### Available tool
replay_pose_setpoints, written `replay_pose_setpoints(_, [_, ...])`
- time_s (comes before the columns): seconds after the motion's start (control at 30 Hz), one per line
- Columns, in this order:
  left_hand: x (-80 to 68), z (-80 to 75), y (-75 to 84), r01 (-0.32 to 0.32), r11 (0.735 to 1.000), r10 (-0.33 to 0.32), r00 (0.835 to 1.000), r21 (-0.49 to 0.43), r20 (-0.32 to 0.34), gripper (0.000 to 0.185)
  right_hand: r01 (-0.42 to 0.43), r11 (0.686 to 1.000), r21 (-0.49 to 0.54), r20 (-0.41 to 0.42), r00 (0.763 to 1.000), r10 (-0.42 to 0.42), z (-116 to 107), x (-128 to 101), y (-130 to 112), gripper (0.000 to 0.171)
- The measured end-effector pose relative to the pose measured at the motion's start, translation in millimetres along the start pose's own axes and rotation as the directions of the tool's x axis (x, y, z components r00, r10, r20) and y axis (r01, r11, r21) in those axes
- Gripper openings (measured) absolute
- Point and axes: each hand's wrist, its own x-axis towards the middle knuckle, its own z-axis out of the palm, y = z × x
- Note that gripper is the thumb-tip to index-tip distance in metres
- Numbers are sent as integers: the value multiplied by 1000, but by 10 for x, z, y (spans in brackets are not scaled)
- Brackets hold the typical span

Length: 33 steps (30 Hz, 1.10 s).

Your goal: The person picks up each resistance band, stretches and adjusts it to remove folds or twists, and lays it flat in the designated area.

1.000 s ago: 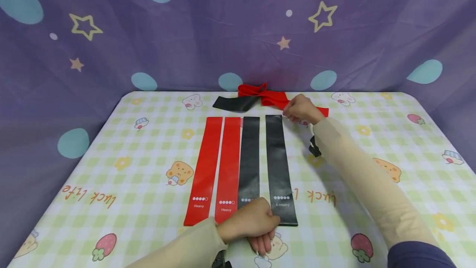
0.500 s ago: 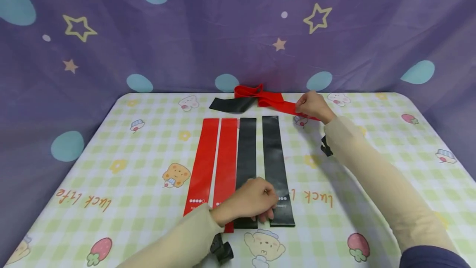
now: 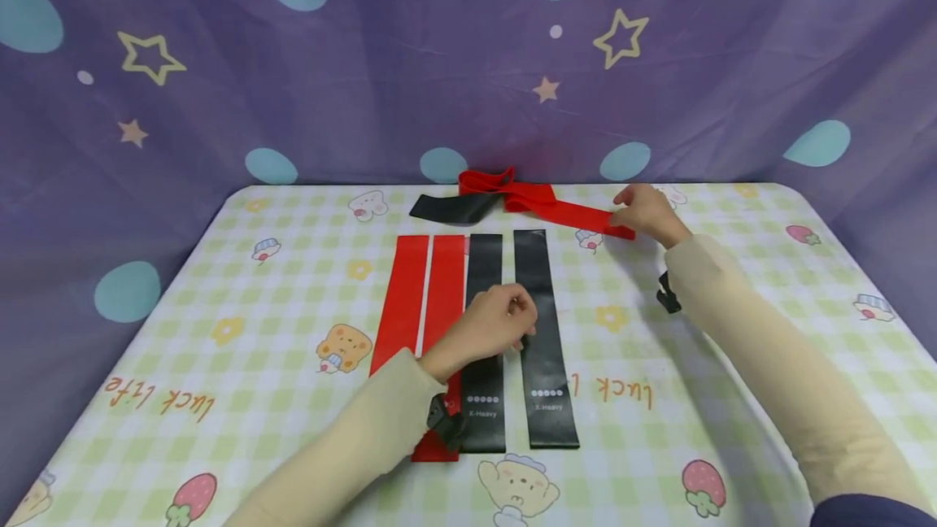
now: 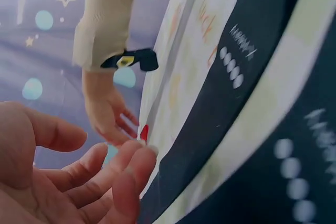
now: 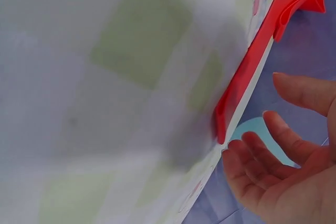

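Four flat resistance bands lie side by side: a left red band [image 3: 403, 291], a second red band [image 3: 445, 275], a black band [image 3: 485, 425] and a right black band [image 3: 547, 364]. Both black ones read "X-Heavy". Above the black pair hovers my left hand [image 3: 489, 322], its fingers loosely bent around nothing. My right hand [image 3: 650, 211] is beside the end of a loose red band [image 3: 581, 216] at the back; thumb and fingers stand apart in the right wrist view [image 5: 283, 166]. Whether a fingertip touches that band, I cannot tell. My left forearm covers the red pair's near parts.
Behind the row, a crumpled black band [image 3: 450, 208] lies against the looped part of the loose red band. A checked cloth with cartoon prints [image 3: 278, 364] covers the table, and a purple curtain [image 3: 410, 88] hangs right behind its far edge.
My right hand has moved right, from the right black band's far end to the loose red band's end. My left hand has moved forward from the row's near ends to above its middle.
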Motion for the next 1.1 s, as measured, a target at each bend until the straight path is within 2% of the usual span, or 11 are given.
replay_pose_setpoints(0.13, [176,28,37,13,999,-12,1000,41,-25,12,-50,999,14,33,998,49,-38,-34,75,51])
replay_pose_setpoints(0.33, [434,85,69,59,997,-58,997,44,-42,16,-141,990,8,62,988,140,-58,-87,157,52])
replay_pose_setpoints(0.43, [513,62,59,78,996,-75,995,45,-71,17,-147,989,12,66,987,146,-33,-77,162,53])
replay_pose_setpoints(0.6, [634,-30,34,67,997,-61,990,42,-127,19,-133,991,8,62,989,133,23,-30,121,49])
replay_pose_setpoints(0.9, [876,-93,23,75,997,-69,986,33,-153,23,-110,994,24,60,992,108,51,-12,161,32])
replay_pose_setpoints(1.0, [932,-92,2,80,996,-72,984,39,-161,22,-105,992,71,60,993,100,55,-14,158,25])
replay_pose_setpoints(1.1, [983,-84,-9,69,997,-61,985,46,-163,22,-121,966,228,96,990,101,48,-20,136,19])
